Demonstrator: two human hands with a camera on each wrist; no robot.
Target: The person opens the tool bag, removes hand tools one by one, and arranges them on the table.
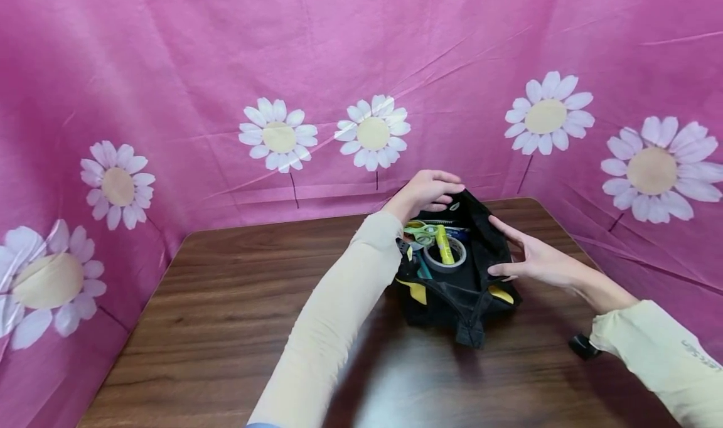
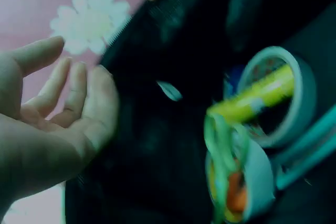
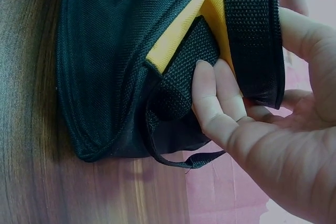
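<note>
A black zippered bag [image 1: 415,312] with yellow side panels stands with its top spread on the right part of the table. My left hand [image 1: 425,192] is at its far rim, fingers loosely bent beside the zipper edge in the left wrist view; I see nothing in its grasp. At the right side, my right hand [image 1: 542,262] grips the bag's edge, thumb toward the inside and fingers outside by a black strap [image 3: 181,85]. Inside lie a tape roll [image 1: 462,258], a yellow tube [image 1: 444,245] across it, green-handled scissors [image 1: 419,232] and a second, smaller roll [image 2: 261,182].
The brown wooden table [image 1: 237,315] extends to the left and front of the bag. A pink cloth [image 1: 198,51] with white daisies hangs around its back and sides. A black strapped device [image 1: 583,347] is at the right sleeve.
</note>
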